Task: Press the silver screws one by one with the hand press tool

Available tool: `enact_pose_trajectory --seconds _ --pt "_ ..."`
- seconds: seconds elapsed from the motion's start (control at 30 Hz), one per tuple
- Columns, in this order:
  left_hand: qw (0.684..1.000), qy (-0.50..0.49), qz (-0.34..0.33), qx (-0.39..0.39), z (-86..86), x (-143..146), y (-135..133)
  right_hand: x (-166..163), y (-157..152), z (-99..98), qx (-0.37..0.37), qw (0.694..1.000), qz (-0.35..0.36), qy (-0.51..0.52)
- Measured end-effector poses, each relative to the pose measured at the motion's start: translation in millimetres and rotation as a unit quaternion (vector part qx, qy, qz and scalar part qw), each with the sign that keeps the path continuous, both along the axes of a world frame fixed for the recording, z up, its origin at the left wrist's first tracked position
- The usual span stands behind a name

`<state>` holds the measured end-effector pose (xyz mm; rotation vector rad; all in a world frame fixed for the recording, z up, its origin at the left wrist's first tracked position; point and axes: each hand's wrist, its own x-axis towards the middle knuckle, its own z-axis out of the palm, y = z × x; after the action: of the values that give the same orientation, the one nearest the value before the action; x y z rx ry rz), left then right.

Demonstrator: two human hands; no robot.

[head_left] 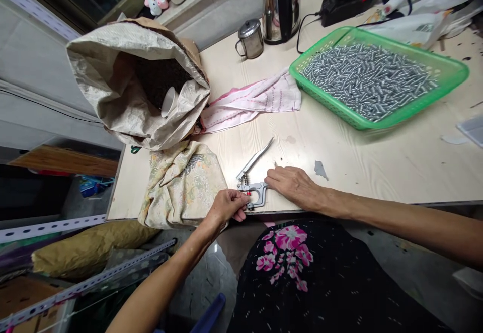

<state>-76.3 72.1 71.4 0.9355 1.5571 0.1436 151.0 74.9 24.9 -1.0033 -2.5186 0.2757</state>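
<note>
Grey metal hand press pliers (259, 200), like a snap-fastener tool, lie at the table's front edge. Their long lever (255, 158) stands raised, with a spring and a red part below it. My left hand (229, 205) pinches at the left side of the jaw opening; whatever is between the fingertips is too small to make out. On the other side, my right hand (292, 184) has its fingers curled over the right end of the pliers, where the grip is hidden. A patterned cloth (184, 184) lies beside my left hand, with small silvery pieces on it.
A green basket (332, 110) full of short metal pins (366, 79) stands at right. An open sack (132, 99) with dark contents and a white cup (169, 101) leans at left. Behind are a pink-white towel (260, 96), a metal mug (251, 39) and a kettle (281, 6).
</note>
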Motion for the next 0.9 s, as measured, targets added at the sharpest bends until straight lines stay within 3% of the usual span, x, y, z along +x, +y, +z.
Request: enact_pose_trajectory --seconds 0.13,0.33,0.6,0.8,0.9 --pt "1.000 -0.013 0.005 0.007 -0.5 -0.9 -3.3 -0.5 -3.0 -2.8 0.030 0.999 -0.005 -0.009" --pt "0.997 -0.060 0.043 0.000 -6.0 -5.3 -9.8 1.2 -2.6 -4.3 0.003 1.000 -0.014 -0.009" --pt "0.999 -0.024 -0.019 -0.025 -2.0 -4.1 -4.1 1.4 -2.0 -6.3 -0.032 0.999 -0.003 0.009" --pt "1.000 -0.010 -0.018 -0.023 -6.3 -6.5 -5.5 7.3 13.1 8.8 -0.111 0.994 0.015 -0.012" --pt "1.000 -0.012 -0.019 -0.021 -7.5 -7.1 -6.7 3.2 32.2 15.4 -0.078 0.996 0.013 -0.042"
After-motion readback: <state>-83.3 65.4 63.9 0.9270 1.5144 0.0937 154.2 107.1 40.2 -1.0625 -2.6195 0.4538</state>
